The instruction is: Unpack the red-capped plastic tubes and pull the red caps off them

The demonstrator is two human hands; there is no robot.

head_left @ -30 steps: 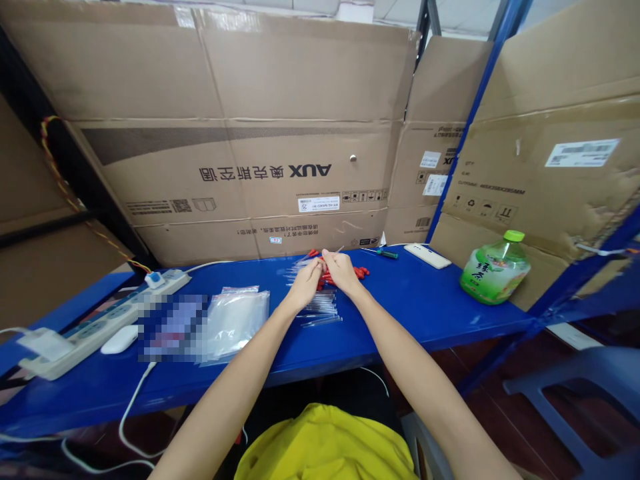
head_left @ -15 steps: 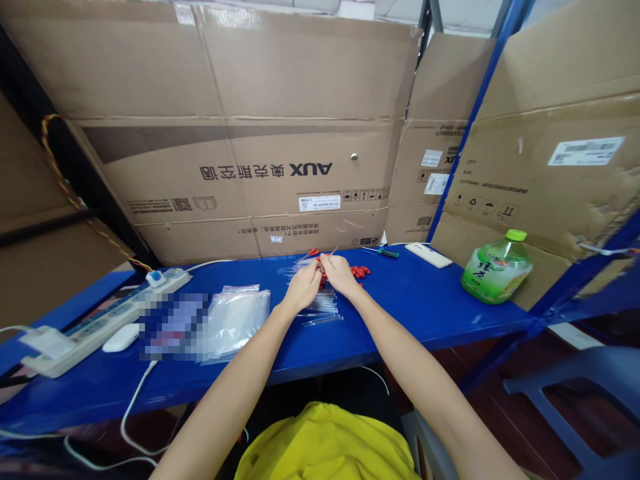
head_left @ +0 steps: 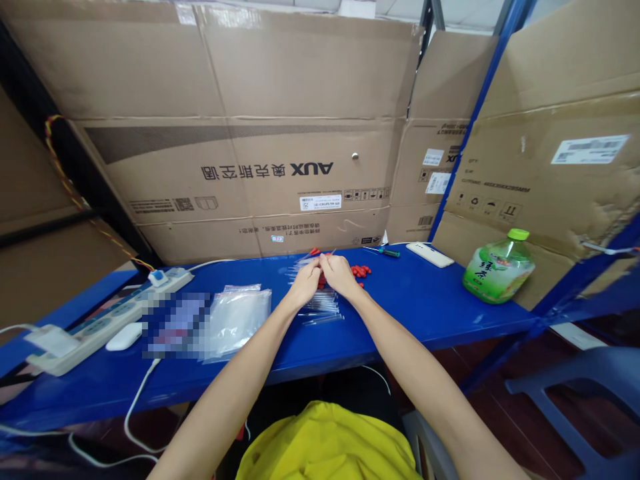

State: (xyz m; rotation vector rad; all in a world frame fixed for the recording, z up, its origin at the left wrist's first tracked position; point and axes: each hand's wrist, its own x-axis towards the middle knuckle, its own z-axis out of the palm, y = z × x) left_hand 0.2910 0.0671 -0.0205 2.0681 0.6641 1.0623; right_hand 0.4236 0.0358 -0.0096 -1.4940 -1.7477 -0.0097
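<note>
My left hand [head_left: 305,283] and my right hand [head_left: 339,273] meet fingertip to fingertip over the blue table, their fingers pinched together. A small red piece shows at the fingertips, but its kind is too small to make out, and so is which hand bears it. Beneath and in front of the hands lies a heap of thin clear rods or tubes [head_left: 324,305]. More of these thin pieces stick out beyond my left hand. Loose small red pieces [head_left: 361,271] lie just right of my right hand, and others [head_left: 315,251] lie behind the hands.
Clear plastic bags [head_left: 239,320] lie on the left beside a blurred-out flat object [head_left: 177,323], a white case [head_left: 124,337] and a power strip [head_left: 113,320]. At the right are a screwdriver [head_left: 389,253], a white phone-like slab [head_left: 430,255] and a green bottle [head_left: 497,270]. Cardboard [head_left: 300,80] walls the back.
Both hands stay together in nearly the same place, with only a slight shift of the fingers. The whole view has moved a little. Nothing on the table has visibly changed.
</note>
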